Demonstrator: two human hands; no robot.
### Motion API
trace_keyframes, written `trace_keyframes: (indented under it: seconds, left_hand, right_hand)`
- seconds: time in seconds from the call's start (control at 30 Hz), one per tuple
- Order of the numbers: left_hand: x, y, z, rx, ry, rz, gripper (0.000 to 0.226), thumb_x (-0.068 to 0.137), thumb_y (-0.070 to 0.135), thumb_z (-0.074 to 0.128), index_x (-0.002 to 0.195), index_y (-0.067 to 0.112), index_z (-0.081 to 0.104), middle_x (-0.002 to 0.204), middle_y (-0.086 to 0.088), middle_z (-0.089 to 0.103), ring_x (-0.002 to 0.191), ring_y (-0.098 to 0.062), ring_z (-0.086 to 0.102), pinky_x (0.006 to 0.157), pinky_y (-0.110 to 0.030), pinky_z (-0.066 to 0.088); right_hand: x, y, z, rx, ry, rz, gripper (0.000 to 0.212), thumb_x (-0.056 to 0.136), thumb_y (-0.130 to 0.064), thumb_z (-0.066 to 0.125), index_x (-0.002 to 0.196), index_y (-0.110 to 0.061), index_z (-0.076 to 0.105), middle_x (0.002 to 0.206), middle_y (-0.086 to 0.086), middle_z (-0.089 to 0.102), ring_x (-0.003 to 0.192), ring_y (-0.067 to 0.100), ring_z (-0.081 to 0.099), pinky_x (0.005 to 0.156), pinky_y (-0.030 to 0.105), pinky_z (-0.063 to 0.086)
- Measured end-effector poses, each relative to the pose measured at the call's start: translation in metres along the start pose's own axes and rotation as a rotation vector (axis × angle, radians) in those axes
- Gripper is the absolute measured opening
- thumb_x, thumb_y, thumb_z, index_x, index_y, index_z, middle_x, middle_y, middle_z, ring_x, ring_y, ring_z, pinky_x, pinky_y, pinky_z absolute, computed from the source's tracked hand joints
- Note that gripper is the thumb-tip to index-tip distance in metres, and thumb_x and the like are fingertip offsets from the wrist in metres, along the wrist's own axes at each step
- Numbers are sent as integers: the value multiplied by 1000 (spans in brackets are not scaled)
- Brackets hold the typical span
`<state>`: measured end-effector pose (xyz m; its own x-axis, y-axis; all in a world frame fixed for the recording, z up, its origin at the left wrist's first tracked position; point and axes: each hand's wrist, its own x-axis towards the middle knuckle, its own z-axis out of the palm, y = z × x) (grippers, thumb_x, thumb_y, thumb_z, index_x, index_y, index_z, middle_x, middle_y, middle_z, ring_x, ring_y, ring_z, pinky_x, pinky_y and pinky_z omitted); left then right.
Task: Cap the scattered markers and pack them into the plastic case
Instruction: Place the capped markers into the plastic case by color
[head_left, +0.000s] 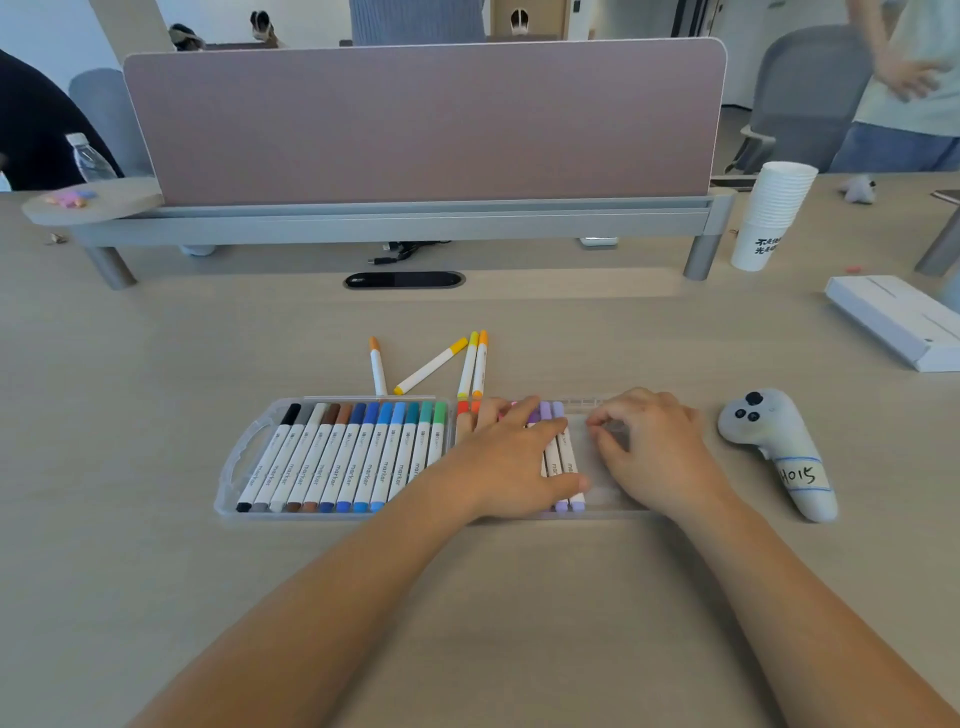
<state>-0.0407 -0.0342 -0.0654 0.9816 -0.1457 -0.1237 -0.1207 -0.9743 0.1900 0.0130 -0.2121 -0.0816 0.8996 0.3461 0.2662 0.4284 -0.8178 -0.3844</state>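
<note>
Loose markers mid-frame beyond your case, left hand flat on packed markers, fingers straight, right hand curled, hold unclear

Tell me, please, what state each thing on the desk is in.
plastic case, open, lying flat.
left-compartment markers, capped, packed in a row.
right-compartment markers, capped, row incomplete.
loose markers, four, capped, outside the case.
paper cups, nested in one standing stack.
water bottle, upright, capped.

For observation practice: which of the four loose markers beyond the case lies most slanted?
The yellow-capped marker, second from left; it alone lies diagonally, its cap pointing up-right.
</note>
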Motion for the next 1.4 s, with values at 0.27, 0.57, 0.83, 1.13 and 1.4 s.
trace_keyframes:
  seconds: [0.27,0.57,0.83,1.13,1.4]
  left_hand:
    - [-2,-11,-5,-62,37,-4,66,90,72,33,148,41,30,158,9,22,143,-24,12,114,-47,8]
    - [30,-103,-43,-163,369,-522,39,91,15,52,130,12,54,126,-14,53,118,-32,49,101,-43,43]
    - [44,-133,-52,-155,284,-734,24,80,0,68,101,2,58,96,-14,56,86,-29,58,66,-33,47]
    - [25,-87,-64,-835,400,-506,51,80,6,71,128,14,53,108,-12,65,88,-25,68,74,-37,58]
    - [-6,-17,-43,-1344,-69,-272,24,86,-11,55,105,0,63,84,-18,64,79,-29,70,74,-39,61]
  right_hand:
    - [4,6,2,225,46,81,20,90,-28,63,109,-27,68,117,0,62,120,24,49,104,30,31]
    - [1,-5,6,326,43,31,12,91,-23,63,100,-21,72,106,-3,62,102,13,57,87,20,36]
    - [0,-10,10,316,15,-51,10,93,-23,61,97,-25,70,100,-8,59,98,6,53,84,16,34]
    - [1,-12,8,377,71,-37,19,94,-23,60,110,-21,69,112,-7,62,107,12,56,96,27,42]
    - [-5,-16,5,548,89,-153,30,100,-23,50,127,-30,60,118,-20,65,110,6,59,95,28,45]
